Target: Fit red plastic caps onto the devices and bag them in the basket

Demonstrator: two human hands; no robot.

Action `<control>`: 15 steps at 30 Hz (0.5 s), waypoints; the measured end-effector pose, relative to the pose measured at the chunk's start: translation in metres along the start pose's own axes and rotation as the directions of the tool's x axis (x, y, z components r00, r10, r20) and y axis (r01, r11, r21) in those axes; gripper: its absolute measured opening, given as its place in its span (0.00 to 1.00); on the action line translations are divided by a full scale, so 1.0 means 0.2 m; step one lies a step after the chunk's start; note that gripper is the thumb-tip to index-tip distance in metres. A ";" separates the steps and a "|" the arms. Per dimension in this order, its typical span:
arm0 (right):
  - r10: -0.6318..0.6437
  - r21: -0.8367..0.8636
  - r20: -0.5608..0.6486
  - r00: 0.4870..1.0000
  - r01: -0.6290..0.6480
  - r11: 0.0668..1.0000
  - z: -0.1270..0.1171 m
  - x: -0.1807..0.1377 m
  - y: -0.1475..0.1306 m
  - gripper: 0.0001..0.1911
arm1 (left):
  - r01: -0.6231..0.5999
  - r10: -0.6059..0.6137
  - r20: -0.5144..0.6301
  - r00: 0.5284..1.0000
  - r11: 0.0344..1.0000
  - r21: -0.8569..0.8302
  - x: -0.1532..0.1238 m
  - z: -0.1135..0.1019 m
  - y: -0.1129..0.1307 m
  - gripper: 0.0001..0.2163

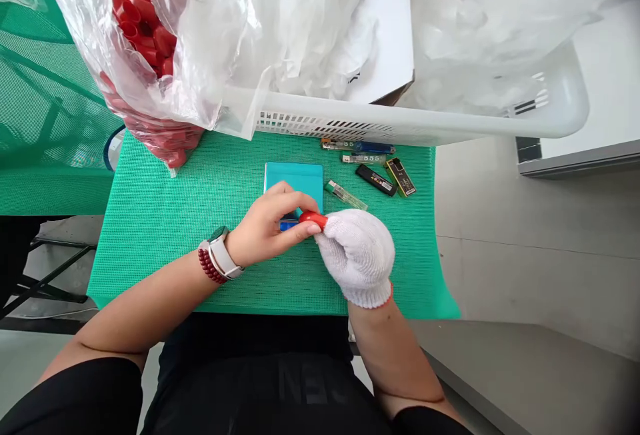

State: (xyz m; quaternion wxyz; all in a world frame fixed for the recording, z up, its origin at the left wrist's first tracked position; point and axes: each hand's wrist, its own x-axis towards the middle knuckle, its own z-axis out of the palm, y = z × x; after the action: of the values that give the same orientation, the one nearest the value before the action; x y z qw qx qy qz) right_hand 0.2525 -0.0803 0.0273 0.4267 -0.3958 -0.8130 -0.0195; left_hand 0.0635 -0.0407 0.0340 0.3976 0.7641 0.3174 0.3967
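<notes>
My bare left hand (267, 225) pinches a small, smooth red plastic piece (313, 220) between thumb and fingertips. My right hand (357, 252), in a white knitted glove, is closed against the right end of the same piece; its fingertips are hidden. Behind my left hand lies a flat turquoise box (295, 178). A bit of a blue object (289, 224) shows under the left fingers; what it is I cannot tell. A clear lighter with a green end (346, 194) rests just beyond the glove.
Several more lighters (367, 158) lie at the back right of the green-covered table (165, 235). A plastic bag of red hollow pieces (145, 28) stands at the back left. Behind is a white basket (425, 125) with clear bags and a white carton (395, 35).
</notes>
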 end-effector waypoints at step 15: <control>0.062 0.042 0.189 0.980 -0.071 0.997 -0.07 0.13 -0.02 0.04 | 0.062 -0.056 -0.068 0.996 0.993 0.099 0.00 -0.03 -0.03 0.19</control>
State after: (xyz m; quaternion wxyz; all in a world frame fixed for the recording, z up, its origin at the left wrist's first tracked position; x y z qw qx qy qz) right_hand 0.2516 -0.0711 0.0562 0.3582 -0.4125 -0.8360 0.0518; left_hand 0.0572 -0.0363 0.0301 0.3593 0.7602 0.3725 0.3928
